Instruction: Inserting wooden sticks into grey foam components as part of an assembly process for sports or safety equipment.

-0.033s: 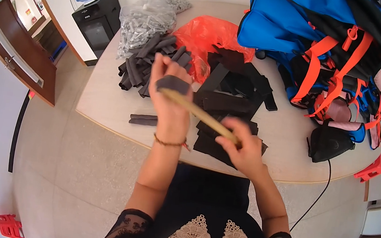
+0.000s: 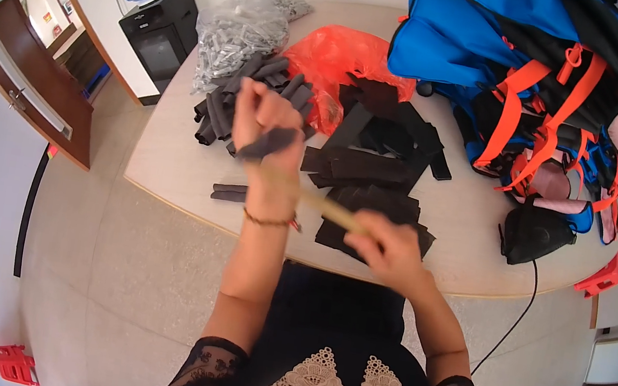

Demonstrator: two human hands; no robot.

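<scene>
Above the counter (image 2: 472,267), inside its near edge, the tan stick (image 2: 334,211) slants from the right hand (image 2: 391,253), clenched round it, up leftward to the left wrist, far end blurred. It reaches lower than before; the dark strip (image 2: 270,145) across the curled left hand (image 2: 267,112) tilts more. Whether that's gripped, I can't tell.
</scene>
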